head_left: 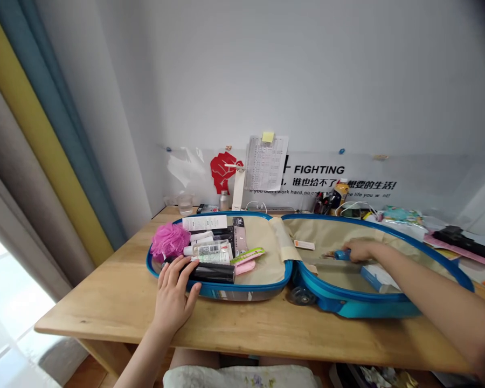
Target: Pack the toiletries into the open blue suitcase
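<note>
Fingers (178, 271) of the left hand (173, 296) lie spread and flat on the end of the black tube (214, 272), right at the front rim of the blue suitcase (242, 293), with the pink puff (170, 241) just behind the fingertips. In the other half, the right hand (358, 250) is curled tight round a small blue thing (340, 255), a blue and white packet (378, 277) beside its wrist. The tube might roll over the rim, since that flat hand is not holding it.
</note>
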Demonstrator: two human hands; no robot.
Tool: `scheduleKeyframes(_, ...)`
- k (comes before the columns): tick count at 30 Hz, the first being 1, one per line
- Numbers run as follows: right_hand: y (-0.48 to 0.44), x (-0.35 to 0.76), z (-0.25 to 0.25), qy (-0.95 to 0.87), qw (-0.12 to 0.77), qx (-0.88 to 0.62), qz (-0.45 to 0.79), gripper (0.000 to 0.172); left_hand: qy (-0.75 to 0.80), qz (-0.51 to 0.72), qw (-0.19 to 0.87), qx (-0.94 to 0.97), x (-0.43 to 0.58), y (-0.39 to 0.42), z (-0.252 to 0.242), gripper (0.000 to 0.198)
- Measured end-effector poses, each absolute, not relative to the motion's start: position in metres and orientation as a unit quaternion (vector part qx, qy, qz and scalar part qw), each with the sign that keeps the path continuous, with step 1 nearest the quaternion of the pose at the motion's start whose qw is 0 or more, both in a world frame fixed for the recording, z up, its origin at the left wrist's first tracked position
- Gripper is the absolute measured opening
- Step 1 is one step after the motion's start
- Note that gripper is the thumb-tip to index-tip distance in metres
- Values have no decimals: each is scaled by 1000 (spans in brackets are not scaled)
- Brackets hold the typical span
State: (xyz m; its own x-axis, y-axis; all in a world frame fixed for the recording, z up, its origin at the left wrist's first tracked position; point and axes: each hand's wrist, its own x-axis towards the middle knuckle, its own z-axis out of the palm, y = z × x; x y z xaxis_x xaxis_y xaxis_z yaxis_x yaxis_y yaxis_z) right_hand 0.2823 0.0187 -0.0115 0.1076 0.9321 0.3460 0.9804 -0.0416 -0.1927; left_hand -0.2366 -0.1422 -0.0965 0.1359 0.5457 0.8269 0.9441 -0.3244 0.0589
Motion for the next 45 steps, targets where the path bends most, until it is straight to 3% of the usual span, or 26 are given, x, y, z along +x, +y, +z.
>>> scheduleKeyframes(4,16,277,-5,-681,52,-730,28,27,-523,-398,248,-712,-236,-143,-96,39)
scheduleKeyframes(7,8,275,7,-684,18,-728,45,23,-526,-399,242,-711,-236,-143,-96,40)
scheduleKeyframes(11,5,263,34,-698,51,-714,20,10,-530,-400,231,-711,-237,-143,-97,40)
scheduleKeyframes(15,18,204,61,-747,106,-657,-2,38,-529,-399,232,-712,-238,-142,-98,40)
scheduleKeyframes(17,22,152,67,-789,124,-601,7,44,-526,-400,237,-712,-238,-142,-98,40)
scheduleKeyframes(20,20,62,63,-865,161,-471,67,44,-527,-403,233,-711,-238,-143,-97,40)
scheduleKeyframes(27,15,-82,24,-894,137,-412,111,41,-528,-403,230,-711,-238,-143,-97,40)
scheduleKeyframes(45,21,-111,0,-906,99,-389,130,37,-529,-404,233,-709,-238,-143,-96,40)
